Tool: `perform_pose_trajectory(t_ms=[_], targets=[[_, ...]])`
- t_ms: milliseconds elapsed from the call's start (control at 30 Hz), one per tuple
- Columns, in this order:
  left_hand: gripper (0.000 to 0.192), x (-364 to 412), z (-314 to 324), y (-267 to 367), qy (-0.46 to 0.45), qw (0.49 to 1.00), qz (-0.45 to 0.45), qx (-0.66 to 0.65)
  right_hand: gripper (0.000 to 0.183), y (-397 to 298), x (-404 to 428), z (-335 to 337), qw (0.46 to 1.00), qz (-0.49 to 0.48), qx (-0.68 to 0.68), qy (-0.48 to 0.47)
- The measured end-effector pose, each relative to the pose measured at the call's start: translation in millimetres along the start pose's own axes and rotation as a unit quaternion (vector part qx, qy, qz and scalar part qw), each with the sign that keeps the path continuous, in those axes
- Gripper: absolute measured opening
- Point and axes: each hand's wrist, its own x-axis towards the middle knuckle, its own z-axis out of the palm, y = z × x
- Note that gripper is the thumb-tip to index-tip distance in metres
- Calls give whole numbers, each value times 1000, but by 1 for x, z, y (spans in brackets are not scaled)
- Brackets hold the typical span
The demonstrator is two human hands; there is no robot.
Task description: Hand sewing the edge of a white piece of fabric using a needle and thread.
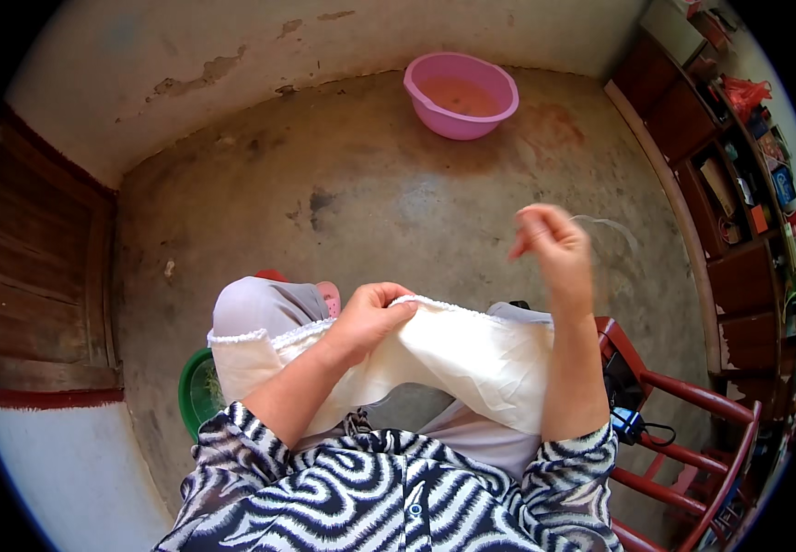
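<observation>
A cream-white cloth (488, 359) with a frilly white edge lies across my lap. My left hand (370, 317) pinches it at that edge between thumb and fingers. Raised above the cloth to the right, my right hand (553, 241) has its fingertips together and is a little blurred. A thin pale strand, seemingly thread (608, 222), trails from behind that hand to the right. Whether a needle is between the fingertips cannot be made out.
A pink plastic basin (463, 131) with reddish liquid stands on the concrete floor by the wall. A green basin (191, 397) is beside my left leg. To the right are a red wooden chair (698, 400) with a device on it and a cluttered wooden cabinet (746, 283). A wooden door (39, 262) is left.
</observation>
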Motion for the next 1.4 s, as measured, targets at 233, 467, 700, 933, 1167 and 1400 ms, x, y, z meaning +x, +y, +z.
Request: perform_pose_trajectory(t_ms=[233,467,700,933,1167,1400], targets=[[11,2,-5,-2,-20,1000,17,-2,16,-18,-31,34,898,189,-237,-318],[11,2,-4,2,-14,1000,14,6,16,-11,-37,39,886,138,-312,-316],[10,1,-2,-1,6,999,40,26,17,-4,-39,40,871,70,-374,-311],[11,2,2,-5,44,984,96,144,17,7,-47,52,860,5,-430,-274],[12,0,2,-6,83,966,140,202,15,17,-52,62,853,-44,-460,-243],[10,-1,5,-7,62,960,186,200,15,21,-47,63,851,-26,-455,-261]])
